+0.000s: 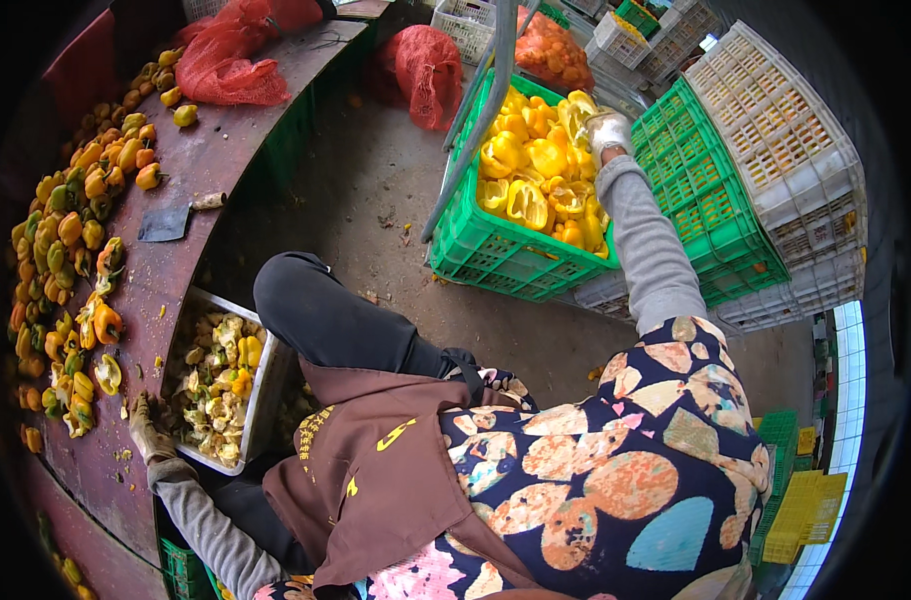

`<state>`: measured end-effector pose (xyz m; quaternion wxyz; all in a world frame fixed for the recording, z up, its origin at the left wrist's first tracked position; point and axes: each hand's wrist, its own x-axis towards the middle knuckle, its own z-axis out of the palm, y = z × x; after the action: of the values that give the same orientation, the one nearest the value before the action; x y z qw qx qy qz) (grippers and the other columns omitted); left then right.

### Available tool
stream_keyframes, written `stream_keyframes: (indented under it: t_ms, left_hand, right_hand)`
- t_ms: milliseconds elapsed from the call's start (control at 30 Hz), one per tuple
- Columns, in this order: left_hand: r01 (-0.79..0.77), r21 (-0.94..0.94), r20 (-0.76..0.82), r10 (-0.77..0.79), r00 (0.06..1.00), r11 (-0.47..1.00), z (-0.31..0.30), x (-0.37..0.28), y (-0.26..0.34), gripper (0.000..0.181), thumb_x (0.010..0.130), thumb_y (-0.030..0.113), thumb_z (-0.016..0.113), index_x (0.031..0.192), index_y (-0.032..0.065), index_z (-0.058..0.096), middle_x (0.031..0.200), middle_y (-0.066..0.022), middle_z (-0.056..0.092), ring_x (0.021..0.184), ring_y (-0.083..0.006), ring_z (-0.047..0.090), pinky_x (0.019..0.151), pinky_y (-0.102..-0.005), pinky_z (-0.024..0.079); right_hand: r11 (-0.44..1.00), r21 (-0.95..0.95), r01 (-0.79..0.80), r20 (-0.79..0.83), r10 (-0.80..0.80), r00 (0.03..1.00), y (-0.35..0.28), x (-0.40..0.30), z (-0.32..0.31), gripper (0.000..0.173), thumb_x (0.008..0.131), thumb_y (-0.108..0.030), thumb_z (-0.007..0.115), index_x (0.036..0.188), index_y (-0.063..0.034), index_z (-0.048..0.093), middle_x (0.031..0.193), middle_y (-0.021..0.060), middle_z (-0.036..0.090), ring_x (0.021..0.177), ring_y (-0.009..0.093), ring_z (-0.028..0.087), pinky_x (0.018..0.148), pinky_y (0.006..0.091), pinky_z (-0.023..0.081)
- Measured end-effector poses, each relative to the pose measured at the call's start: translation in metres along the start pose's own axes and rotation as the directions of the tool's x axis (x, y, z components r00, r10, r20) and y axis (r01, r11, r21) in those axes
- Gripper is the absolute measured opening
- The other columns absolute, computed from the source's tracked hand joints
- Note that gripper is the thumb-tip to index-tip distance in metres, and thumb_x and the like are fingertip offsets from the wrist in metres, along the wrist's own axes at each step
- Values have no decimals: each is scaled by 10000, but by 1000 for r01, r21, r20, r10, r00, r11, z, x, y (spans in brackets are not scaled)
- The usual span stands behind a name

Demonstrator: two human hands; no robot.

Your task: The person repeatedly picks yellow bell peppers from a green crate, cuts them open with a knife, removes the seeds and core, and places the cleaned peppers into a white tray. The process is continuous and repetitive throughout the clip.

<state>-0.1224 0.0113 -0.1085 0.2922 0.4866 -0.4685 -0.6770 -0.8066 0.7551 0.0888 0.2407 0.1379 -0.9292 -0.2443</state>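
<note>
My right hand (610, 133), in a pale glove, reaches over a green plastic crate (515, 266) on the right. Its fingers are on a halved yellow bell pepper (576, 116) at the crate's upper corner. Cut yellow peppers (534, 154) fill that crate. My left hand (153, 431), in a soiled glove, lies at the edge of a reddish-brown worktable (200, 154), beside a white plastic bin (257, 420). Pepper cores and scraps (219, 390) fill the bin. The left fingers are partly hidden against the dark edge, and I see no pepper in them.
Whole yellow and orange peppers (69, 229) are heaped along the table's far side. A cleaver (166, 223) with a wooden handle lies near its edge. A metal frame (466, 150) rises beside the crate. Stacked crates (778, 142) stand to the right, and red mesh sacks (429, 75) lie ahead.
</note>
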Motion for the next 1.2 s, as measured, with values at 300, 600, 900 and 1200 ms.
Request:
stream_keyframes:
  t_ms: [300,600,900,1200]
  left_hand:
    - [158,1,-79,-157,984,988,-27,4,-49,186,957,198,602,1112,94,600,827,-17,624,632,-159,569,490,-277,446]
    - [123,-122,-190,-145,971,985,-54,-14,-45,128,992,179,532,1040,69,576,736,6,503,534,-94,421,432,-214,338]
    - [-33,235,-472,143,870,972,-24,48,32,364,925,124,608,1271,32,546,823,-58,607,629,-138,561,476,-281,449]
    - [5,664,-602,531,596,748,-143,138,63,333,855,244,622,1159,115,656,1100,-155,683,1023,-302,647,896,-373,492]
  right_hand:
    - [830,425,-361,571,63,818,-103,94,2,514,882,-431,651,1335,-204,563,1352,133,557,1276,294,511,1051,386,394]
    - [901,359,-244,481,46,875,-129,167,68,395,951,-332,496,1262,-123,620,1288,150,600,1178,310,585,986,442,465]
    - [847,531,10,192,-132,973,-145,98,41,395,944,-279,505,1269,-72,592,1270,159,597,1144,298,591,977,419,466]
    - [668,741,70,77,-188,979,-198,-8,-97,398,938,-226,513,1276,-21,565,1251,167,593,1111,285,598,968,396,467]
